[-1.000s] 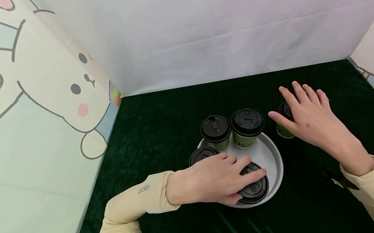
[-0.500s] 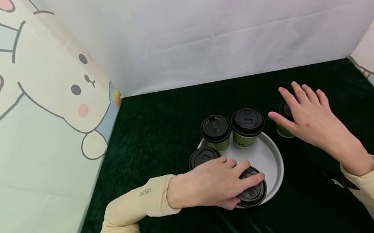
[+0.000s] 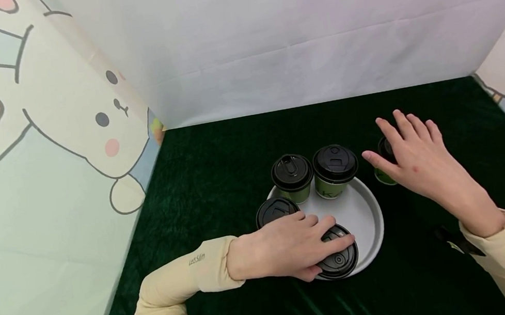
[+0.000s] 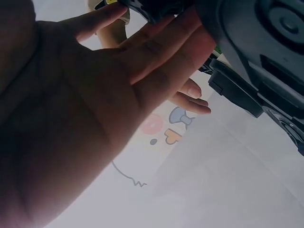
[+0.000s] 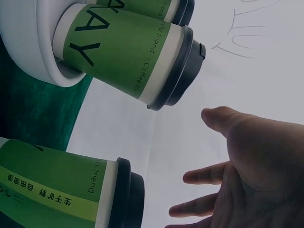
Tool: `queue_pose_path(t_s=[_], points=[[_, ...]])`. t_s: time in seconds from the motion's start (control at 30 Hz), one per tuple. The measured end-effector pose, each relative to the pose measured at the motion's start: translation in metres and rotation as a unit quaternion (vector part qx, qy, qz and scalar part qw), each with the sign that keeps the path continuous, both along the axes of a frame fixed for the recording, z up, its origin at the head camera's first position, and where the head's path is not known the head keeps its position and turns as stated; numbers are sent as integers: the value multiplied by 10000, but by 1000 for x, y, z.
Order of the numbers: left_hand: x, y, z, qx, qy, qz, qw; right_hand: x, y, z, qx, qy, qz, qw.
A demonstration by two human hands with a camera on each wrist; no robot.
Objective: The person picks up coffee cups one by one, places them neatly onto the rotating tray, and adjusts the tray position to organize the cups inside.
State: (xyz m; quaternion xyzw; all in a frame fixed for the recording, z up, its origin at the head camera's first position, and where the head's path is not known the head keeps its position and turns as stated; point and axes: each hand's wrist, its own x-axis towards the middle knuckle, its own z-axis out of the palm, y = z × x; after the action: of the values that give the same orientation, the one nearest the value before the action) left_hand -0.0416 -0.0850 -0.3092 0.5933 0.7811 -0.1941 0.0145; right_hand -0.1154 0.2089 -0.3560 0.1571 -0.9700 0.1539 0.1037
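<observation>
In the head view, my left hand (image 3: 286,250) reaches over a white round tray (image 3: 362,215) and grips the lidded paper coffee cup at its front, fingers and thumb about the black lid (image 3: 339,262). That cup's body is hidden below. In the left wrist view, the fingers (image 4: 166,66) reach to a dark lid at the top edge. My right hand (image 3: 424,169) hovers with spread fingers by a green coffee cup (image 3: 383,177) standing on the cloth off the tray. In the right wrist view, a gap shows between that hand and this cup (image 5: 57,185).
Two green cups with black lids, a left one (image 3: 292,174) and a right one (image 3: 334,166), stand at the tray's back. Another lidded cup (image 3: 275,210) sits left, partly behind my left hand. Dark green cloth (image 3: 218,182) covers the table; a pale curtain (image 3: 294,69) hangs behind.
My left hand and the front cup have shifted slightly left and toward me on the tray. The right hand holds nearly still, and the other cups stay in place.
</observation>
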Motion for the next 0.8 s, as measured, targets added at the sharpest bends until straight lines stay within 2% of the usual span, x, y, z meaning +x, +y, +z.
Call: queue_pose_path(t_s=[0.3,0.8], points=[[-3,-1,-1,137,-123,-60,9998,1,0,0,-88,-35,57,9999],[-4,-3,0,47,-62,12,10000,0,-2,1,-68,3,93,9999]])
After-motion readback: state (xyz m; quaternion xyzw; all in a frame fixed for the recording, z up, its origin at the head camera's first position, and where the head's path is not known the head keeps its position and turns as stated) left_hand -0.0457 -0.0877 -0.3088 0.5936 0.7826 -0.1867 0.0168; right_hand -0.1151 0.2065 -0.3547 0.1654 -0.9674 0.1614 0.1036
